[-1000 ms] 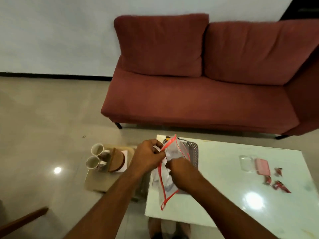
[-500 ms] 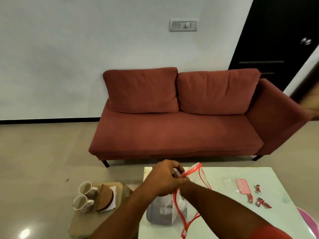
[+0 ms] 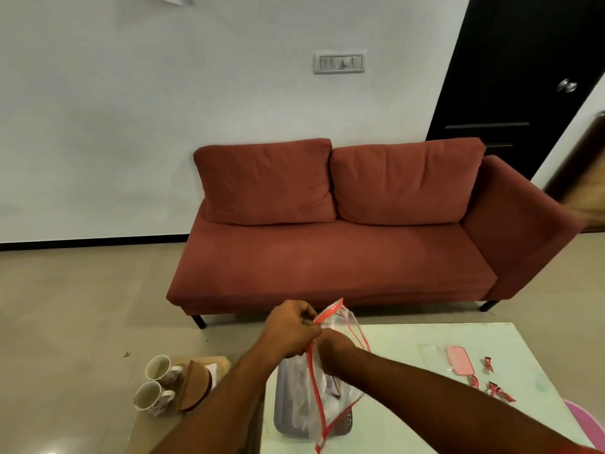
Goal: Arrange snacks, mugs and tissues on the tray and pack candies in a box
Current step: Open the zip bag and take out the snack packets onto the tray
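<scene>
Quick update from my end: a second ago both hands were just picking at the top of the zip bag (image 3: 332,393), and now it's open and the right hand (image 3: 330,350) has gone in through the mouth. The head also tipped up, so I'm seeing way more sofa (image 3: 327,257) than table (image 3: 409,414). The left hand (image 3: 291,332) is pinching the red rim of the bag and holding it up, clamped on it for sure. The right hand's fingers are down behind the plastic, so I honestly can't tell if they've closed on anything or are only feeling around. The bag hangs right over the grey tray (image 3: 281,411) at the near left corner of the table, with its bottom resting in it as far as I can make out. My read is we're on the snack step, fishing stuff out of the bag for the tray. Everything else looks untouched: the mugs (image 3: 157,371) and the wooden holder (image 3: 196,385) sit on the low stand off to the left, not on the tray yet, and the candies (image 3: 499,391) lie loose on the right of the table next to the clear box (image 3: 430,353) and its pink lid (image 3: 460,360). So we're early on, with plenty left.
</scene>
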